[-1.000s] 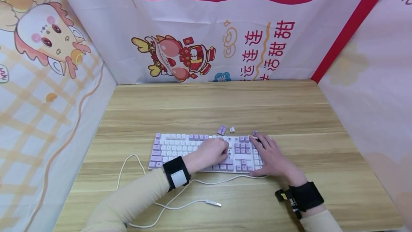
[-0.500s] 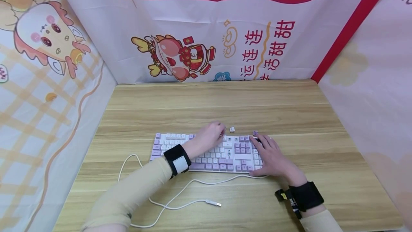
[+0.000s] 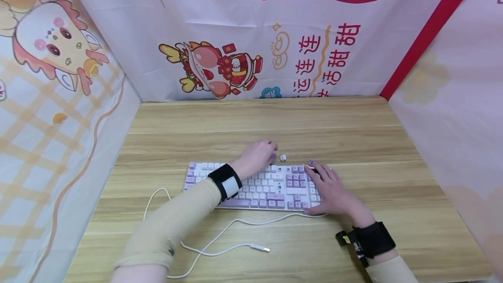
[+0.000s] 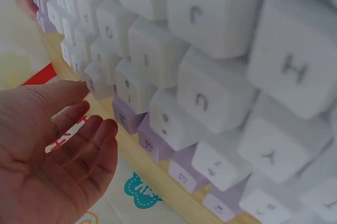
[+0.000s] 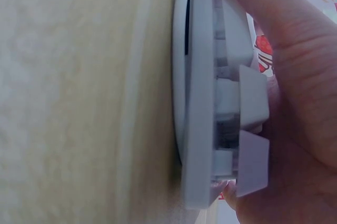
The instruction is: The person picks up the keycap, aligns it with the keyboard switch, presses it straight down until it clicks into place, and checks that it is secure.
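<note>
A white and lavender keyboard [image 3: 251,189] lies on the wooden table, with bare switch spots among its keys right of the middle. Just beyond its back edge, my left hand [image 3: 257,158] reaches over loose keycaps. A purple keycap [image 3: 272,158] shows beneath its fingertips. In the left wrist view the left hand [image 4: 68,150] has loosely bent fingers, with nothing visible held between them. My right hand [image 3: 334,193] grips the keyboard's right end, thumb at the front edge and fingers at the back. The right wrist view shows that hand [image 5: 305,76] against the keyboard's side.
Behind the keyboard lie a small white keycap [image 3: 283,157] and a small purple keycap [image 3: 311,162]. A white cable [image 3: 235,220] loops in front, ending in a USB plug [image 3: 260,247]. Printed cloth walls [image 3: 235,16] stand at the back and sides.
My left hand has moved from the middle of the keyboard to beyond its back edge, and its fingers have loosened near the purple keycap. The right hand has stayed in place.
</note>
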Demonstrator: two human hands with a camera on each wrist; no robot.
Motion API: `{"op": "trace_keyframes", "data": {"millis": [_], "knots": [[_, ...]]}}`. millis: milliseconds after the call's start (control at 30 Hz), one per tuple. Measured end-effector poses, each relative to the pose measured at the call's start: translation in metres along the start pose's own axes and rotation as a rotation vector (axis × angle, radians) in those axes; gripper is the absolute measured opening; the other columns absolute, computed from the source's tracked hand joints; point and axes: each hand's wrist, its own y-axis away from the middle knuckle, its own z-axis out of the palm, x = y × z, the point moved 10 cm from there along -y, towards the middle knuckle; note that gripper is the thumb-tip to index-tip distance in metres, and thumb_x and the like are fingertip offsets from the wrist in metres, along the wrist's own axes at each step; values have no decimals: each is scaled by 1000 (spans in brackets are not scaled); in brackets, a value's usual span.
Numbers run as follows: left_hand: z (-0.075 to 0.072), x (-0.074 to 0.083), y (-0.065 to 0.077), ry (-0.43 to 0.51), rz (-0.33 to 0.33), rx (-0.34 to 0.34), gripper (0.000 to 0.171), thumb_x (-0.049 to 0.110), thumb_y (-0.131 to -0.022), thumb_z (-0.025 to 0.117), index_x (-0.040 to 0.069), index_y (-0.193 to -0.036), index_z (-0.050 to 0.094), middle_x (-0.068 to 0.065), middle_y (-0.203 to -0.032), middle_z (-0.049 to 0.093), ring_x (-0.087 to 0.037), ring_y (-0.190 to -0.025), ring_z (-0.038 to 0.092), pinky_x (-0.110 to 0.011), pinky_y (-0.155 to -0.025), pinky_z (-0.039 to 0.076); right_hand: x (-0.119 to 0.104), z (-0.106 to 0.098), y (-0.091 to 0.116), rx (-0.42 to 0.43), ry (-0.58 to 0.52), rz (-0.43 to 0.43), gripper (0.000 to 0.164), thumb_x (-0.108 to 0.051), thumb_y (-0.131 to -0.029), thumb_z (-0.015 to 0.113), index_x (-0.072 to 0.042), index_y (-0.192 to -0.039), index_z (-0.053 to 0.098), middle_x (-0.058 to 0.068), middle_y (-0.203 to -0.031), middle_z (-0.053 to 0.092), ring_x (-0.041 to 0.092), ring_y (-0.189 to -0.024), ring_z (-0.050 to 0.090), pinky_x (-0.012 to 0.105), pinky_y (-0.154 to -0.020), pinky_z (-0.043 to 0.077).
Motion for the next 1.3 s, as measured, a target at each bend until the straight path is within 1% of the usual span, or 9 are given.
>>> {"op": "trace_keyframes", "data": {"millis": [100, 233, 400, 533, 700, 867, 1000, 1100, 1300], "knots": [[3, 2, -3, -1, 29, -67, 27, 9, -97, 62, 9, -124, 67, -10, -123, 67, -24, -112, 66, -35, -96, 57, 0, 1, -1, -5, 2, 4, 128, -70, -61, 82, -12, -158, 22, 20, -164, 19, 49, -148, 19, 68, -119, 17], [8, 1, -7, 9, 66, -155, 32, 0, -95, 60, 12, -125, 68, -8, -125, 65, -22, -116, 64, -32, -101, 53, 0, 1, -1, -6, 6, 5, 128, -71, -61, 81, -13, -159, 22, 20, -164, 19, 49, -148, 19, 68, -119, 17], [13, -2, -9, -1, 86, -196, 38, -3, -88, 69, 12, -122, 69, -7, -123, 66, -22, -114, 65, -32, -101, 53, -2, 0, -2, 1, 3, -2, 128, -70, -61, 82, -12, -158, 23, 21, -164, 20, 48, -148, 20, 67, -119, 18], [15, -5, -9, 5, 85, -200, 38, 0, -86, 72, 13, -122, 69, -7, -120, 67, -21, -111, 65, -32, -99, 54, -3, 0, -2, 2, 8, -3, 128, -70, -61, 82, -12, -158, 23, 21, -164, 21, 48, -148, 21, 68, -119, 18], [17, -7, -8, -3, 107, -183, 32, 3, -87, 73, 12, -117, 70, -6, -117, 67, -20, -108, 66, -31, -96, 55, -4, -1, -2, 1, 8, -5, 128, -69, -61, 82, -12, -158, 23, 20, -164, 20, 47, -148, 20, 67, -119, 18], [18, -9, -8, 32, 115, -176, 23, 11, -92, 71, 11, -115, 70, -6, -113, 70, -19, -105, 67, -31, -93, 55, -4, -1, -2, 4, 11, -9, 127, -69, -61, 83, -11, -158, 23, 21, -164, 20, 47, -147, 21, 67, -119, 19], [17, -13, -8, 85, 88, -180, 20, 18, -98, 64, 12, -116, 70, -4, -111, 73, -16, -99, 68, -30, -89, 56, -4, -1, -1, 6, 13, -7, 126, -68, -61, 83, -11, -158, 24, 21, -164, 21, 47, -147, 21, 67, -118, 20], [15, -18, -8, 108, 53, -173, 21, 20, -100, 61, 13, -117, 69, -3, -109, 74, -14, -95, 68, -29, -86, 56, -3, -1, -1, 6, 14, -6, 126, -67, -62, 84, -11, -158, 24, 21, -163, 22, 46, -146, 22, 67, -118, 21], [8, -25, -7, 125, 25, -112, 20, 21, -99, 63, 12, -115, 69, -4, -108, 74, -16, -97, 69, -30, -89, 57, -3, 0, -1, 9, 24, -13, 125, -66, -62, 84, -10, -157, 25, 22, -163, 23, 46, -146, 23, 67, -117, 21]]}}
